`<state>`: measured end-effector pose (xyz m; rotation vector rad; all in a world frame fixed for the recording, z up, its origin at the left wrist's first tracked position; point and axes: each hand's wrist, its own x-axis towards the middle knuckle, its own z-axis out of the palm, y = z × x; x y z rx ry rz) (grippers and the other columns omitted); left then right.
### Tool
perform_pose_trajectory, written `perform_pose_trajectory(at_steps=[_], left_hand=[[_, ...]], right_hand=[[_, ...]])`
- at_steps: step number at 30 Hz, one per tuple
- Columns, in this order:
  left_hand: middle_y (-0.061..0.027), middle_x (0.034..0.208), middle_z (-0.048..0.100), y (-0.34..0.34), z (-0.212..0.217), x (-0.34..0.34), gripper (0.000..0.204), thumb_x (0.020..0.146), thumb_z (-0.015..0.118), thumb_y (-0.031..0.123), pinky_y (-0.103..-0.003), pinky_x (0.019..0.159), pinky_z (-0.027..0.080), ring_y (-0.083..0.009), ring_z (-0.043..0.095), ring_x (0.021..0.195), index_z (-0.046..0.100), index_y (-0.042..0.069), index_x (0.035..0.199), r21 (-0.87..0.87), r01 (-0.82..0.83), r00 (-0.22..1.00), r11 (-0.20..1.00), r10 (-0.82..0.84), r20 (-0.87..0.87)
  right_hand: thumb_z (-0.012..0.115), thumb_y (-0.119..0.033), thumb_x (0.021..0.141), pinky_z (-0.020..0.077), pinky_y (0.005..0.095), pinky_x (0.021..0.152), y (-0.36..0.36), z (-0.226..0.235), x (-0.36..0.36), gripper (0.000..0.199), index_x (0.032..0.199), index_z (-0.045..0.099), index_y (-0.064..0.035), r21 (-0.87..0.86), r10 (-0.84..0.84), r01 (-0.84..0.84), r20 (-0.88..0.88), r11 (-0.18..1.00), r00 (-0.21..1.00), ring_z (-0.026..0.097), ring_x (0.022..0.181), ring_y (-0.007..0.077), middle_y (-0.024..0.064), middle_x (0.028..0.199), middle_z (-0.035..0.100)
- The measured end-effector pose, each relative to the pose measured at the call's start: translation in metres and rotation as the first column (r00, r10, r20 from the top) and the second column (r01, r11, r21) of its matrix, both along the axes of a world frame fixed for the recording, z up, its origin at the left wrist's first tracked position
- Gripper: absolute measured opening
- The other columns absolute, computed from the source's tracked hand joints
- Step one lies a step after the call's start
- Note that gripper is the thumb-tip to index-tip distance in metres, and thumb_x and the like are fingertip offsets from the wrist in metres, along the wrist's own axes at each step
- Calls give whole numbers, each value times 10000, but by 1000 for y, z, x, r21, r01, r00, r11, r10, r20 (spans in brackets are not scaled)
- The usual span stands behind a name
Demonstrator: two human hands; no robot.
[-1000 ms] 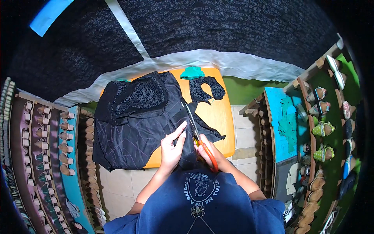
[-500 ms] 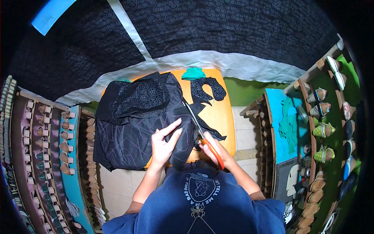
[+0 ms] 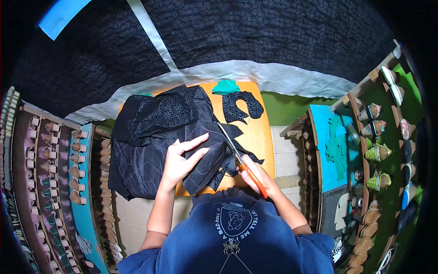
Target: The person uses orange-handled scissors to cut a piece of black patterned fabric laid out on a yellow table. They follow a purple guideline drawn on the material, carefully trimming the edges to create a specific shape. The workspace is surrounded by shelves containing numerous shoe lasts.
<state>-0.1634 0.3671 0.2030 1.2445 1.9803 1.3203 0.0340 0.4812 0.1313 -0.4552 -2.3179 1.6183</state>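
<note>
A large black cloth (image 3: 141,166) marked with thin purplish outlines lies over the orange-yellow table (image 3: 262,141). Its turned-back part (image 3: 171,109) shows a pale curly pattern. My left hand (image 3: 175,162) rests on the cloth, thumb and forefinger stretched out and apart; its other fingers are mostly hidden. In my right hand (image 3: 255,172) I grip orange-handled scissors (image 3: 231,147), their blades pointing away from me at the right edge of the cloth. Dark patterned scraps (image 3: 221,176) hang below and beside the blades.
A horseshoe-shaped patterned black piece (image 3: 234,112) and a folded green cloth (image 3: 226,86) lie at the table's far side. Shoe racks stand at left (image 3: 82,169) and right (image 3: 353,102). Green pieces (image 3: 336,146) lie on a blue panel. Black patterned fabric (image 3: 255,32) hangs ahead.
My left hand has slid left and slightly nearer me, shifting the cloth's right edge. The scissors have moved slightly right, and a patterned scrap shows more beneath them.
</note>
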Motion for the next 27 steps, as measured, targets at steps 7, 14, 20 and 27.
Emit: perform_pose_trajectory(at_steps=[7, 14, 20, 27], left_hand=[[-82, 948, 626, -1, 5, -9, 294, 687, 666, 105, -222, 810, 365, -100, 588, 827, 626, 60, 975, 8, 76, 995, 997, -75, -60], [-58, 915, 639, -2, 12, -17, 298, 684, 664, 109, -252, 782, 360, -98, 527, 700, 632, 102, 981, -54, 137, 991, 989, -137, 4], [-40, 926, 637, 2, 15, -21, 278, 692, 657, 122, -310, 870, 325, -103, 536, 719, 638, 118, 970, 54, 220, 974, 974, -223, 50], [-72, 920, 635, 6, 25, -21, 267, 692, 657, 89, -248, 795, 404, -125, 583, 837, 637, 79, 958, -40, 303, 950, 952, -306, -70]], right_hand=[[460, -297, 817, 370, 371, 518, 2, 6, 2, 280, 830, 334, -47, 31, 28, -29, 26, 999, 999, 477, 538, 312, 136, 585, 441], [461, -285, 817, 371, 366, 524, 3, 13, 5, 262, 828, 347, -50, -51, 55, -52, 68, 997, 996, 473, 547, 307, 132, 596, 446], [429, -330, 822, 376, 341, 553, 12, 15, 4, 309, 906, 337, -47, -8, 134, -134, 54, 991, 990, 463, 596, 273, 124, 667, 447], [409, -326, 837, 373, 349, 563, 16, 17, 7, 300, 908, 323, -48, -10, 185, -185, 77, 983, 980, 445, 613, 284, 129, 686, 431]])
